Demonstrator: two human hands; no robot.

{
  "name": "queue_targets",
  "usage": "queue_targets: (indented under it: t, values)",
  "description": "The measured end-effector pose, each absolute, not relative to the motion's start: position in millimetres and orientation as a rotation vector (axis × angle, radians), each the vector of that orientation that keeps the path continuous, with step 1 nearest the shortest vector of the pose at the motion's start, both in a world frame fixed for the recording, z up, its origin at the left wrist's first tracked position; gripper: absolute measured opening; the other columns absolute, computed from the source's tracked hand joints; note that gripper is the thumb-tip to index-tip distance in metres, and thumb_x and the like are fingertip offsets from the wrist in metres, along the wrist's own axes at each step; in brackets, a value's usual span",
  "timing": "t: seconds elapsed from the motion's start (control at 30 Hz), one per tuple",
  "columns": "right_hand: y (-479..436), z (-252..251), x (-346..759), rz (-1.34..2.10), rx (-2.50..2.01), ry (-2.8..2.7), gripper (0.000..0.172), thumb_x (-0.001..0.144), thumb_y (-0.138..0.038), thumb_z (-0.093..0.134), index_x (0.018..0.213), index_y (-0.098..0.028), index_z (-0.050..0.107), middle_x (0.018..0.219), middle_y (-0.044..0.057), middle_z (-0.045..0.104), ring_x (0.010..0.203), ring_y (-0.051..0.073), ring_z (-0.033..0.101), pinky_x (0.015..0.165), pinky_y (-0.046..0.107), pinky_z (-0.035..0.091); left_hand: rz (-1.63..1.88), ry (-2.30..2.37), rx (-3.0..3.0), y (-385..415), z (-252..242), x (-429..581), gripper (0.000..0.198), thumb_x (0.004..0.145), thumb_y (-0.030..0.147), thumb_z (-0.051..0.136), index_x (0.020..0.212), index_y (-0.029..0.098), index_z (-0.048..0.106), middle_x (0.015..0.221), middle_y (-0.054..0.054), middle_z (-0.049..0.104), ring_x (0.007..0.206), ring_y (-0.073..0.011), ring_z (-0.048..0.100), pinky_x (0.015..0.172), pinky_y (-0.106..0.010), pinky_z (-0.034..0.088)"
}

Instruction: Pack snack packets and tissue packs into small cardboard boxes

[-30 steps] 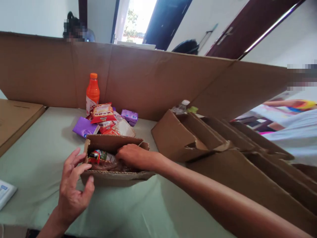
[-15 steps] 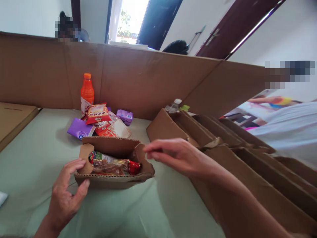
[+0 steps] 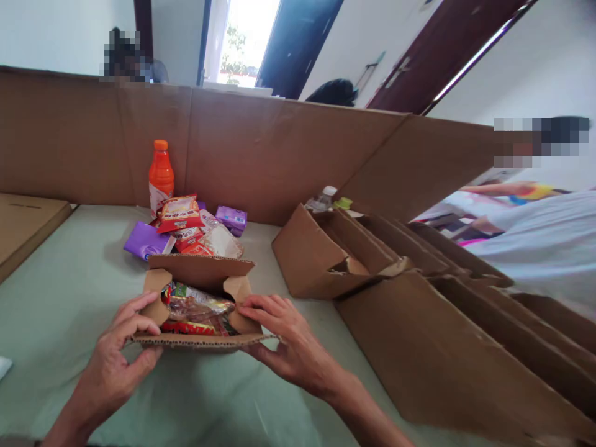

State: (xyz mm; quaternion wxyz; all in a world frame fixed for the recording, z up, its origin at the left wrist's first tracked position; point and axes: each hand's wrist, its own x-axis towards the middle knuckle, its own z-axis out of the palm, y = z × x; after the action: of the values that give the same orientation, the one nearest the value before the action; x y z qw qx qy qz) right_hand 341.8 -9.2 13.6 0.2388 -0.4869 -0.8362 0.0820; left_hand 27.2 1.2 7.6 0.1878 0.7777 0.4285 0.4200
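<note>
In front of me on the green cloth stands an open cardboard box with snack packets in clear and printed wrapping lying inside. My left hand grips the box's left front corner, its fingers over the left side flap and its thumb low on the outside. At the other end, the fingers of my right hand press on the right side flap, which leans inward over the packets. The thumb of that hand is below the front edge. Both long flaps stand open.
Behind the box lie red snack bags, purple tissue packs and an upright orange drink bottle. Divided cardboard boxes fill the right side. A cardboard wall runs along the back, with people beyond it. Flat cardboard lies left.
My right hand has come down and left onto the box's right flap, which now folds inward. My left hand has stayed at the left end, its fingers slightly further over the flap.
</note>
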Motion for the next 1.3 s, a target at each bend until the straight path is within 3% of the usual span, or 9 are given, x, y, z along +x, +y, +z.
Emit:
queue_targets:
  t: [0.13,0.23,0.4,0.47,0.57,0.67,0.77,0.93,1.3]
  values:
    - [-11.8,7.7,338.1,0.21,-1.39,-2.26,0.023,0.091,-0.036,0.063,0.107,-0.022,0.07,0.115,0.012,0.071,0.096,0.03,0.066,0.084,0.048,0.051,1.17,1.445,2.117,13.1,10.0,32.9,0.023,0.088,0.036,0.064,0.108,0.024,0.066,0.101,-0.005,0.077,0.09,-0.0242,0.075,0.074,-0.035,0.062]
    - [-11.3,-4.4,342.5,0.207,-1.414,-2.096,0.029,0.095,-0.041,0.059,0.117,-0.022,0.064,0.11,0.012,0.072,0.094,0.027,0.068,0.083,0.045,0.054,1.201,1.54,2.136,22.1,5.5,38.0,0.043,0.089,0.037,0.063,0.129,0.024,0.058,0.113,-0.007,0.073,0.096,-0.0241,0.073,0.079,-0.036,0.061]
    - [11.0,-9.9,354.1,0.086,-1.409,-1.964,0.096,0.084,-0.059,0.07,0.158,-0.024,0.021,0.159,0.021,0.034,0.143,0.038,0.039,0.109,0.06,0.041,1.201,1.476,2.271,29.7,-2.2,38.9,0.056,0.093,0.033,0.059,0.147,0.027,0.042,0.146,-0.014,0.05,0.132,-0.0304,0.054,0.107,-0.052,0.049]
    - [23.9,-6.5,357.0,0.162,-1.399,-2.045,0.107,0.081,-0.06,0.073,0.161,-0.024,0.012,0.161,0.021,0.031,0.146,0.038,0.036,0.111,0.061,0.038,1.179,1.488,2.295,31.6,-3.6,36.8,0.065,0.093,0.034,0.06,0.152,0.029,0.033,0.158,-0.015,0.037,0.143,-0.0339,0.041,0.112,-0.057,0.043]
    - [34.1,-5.7,358.6,0.269,-1.286,-2.182,0.076,0.088,-0.053,0.067,0.152,-0.024,0.039,0.146,0.017,0.054,0.137,0.035,0.049,0.11,0.056,0.042,1.149,1.502,2.307,32.9,-6.8,34.3,0.075,0.092,0.034,0.062,0.157,0.029,0.023,0.163,-0.016,0.028,0.148,-0.0358,0.034,0.115,-0.06,0.039]
    - [27.7,-13.8,360.2,0.255,-1.13,-2.248,0.047,0.098,-0.049,0.053,0.139,-0.026,0.057,0.137,0.014,0.063,0.135,0.032,0.051,0.109,0.055,0.042,1.069,1.471,2.307,30.9,-13.3,33.1,0.055,0.095,0.033,0.057,0.147,0.026,0.041,0.163,-0.017,0.027,0.147,-0.0366,0.037,0.113,-0.06,0.041]
    - [14.5,-26.7,364.3,0.261,-1.086,-2.249,0.065,0.095,-0.064,0.05,0.149,-0.028,0.047,0.152,0.014,0.049,0.145,0.034,0.039,0.112,0.056,0.039,1.014,1.388,2.238,29.0,-18.9,28.4,0.036,0.098,0.033,0.05,0.132,0.024,0.056,0.161,-0.016,0.032,0.143,-0.0337,0.043,0.112,-0.055,0.044]
    - [13.6,-48.6,368.0,0.432,-1.19,-2.145,0.077,0.088,-0.073,0.054,0.152,-0.031,0.044,0.168,0.012,0.015,0.149,0.037,0.03,0.113,0.052,0.041,0.903,1.197,2.11,46.7,-21.9,13.0,0.047,0.089,0.045,0.062,0.132,0.026,0.058,0.167,-0.013,0.022,0.149,-0.0387,0.033,0.114,-0.056,0.04]
    - [3.4,-56.5,346.1,0.496,-1.078,-2.034,0.062,0.096,-0.059,0.05,0.152,-0.031,0.042,0.167,0.011,0.021,0.149,0.034,0.033,0.113,0.047,0.042,1.339,1.102,2.035,16.1,-53.7,23.9,0.044,0.081,0.033,0.055,0.123,0.024,0.055,0.15,-0.014,0.038,0.142,-0.0381,0.039,0.111,-0.057,0.038]
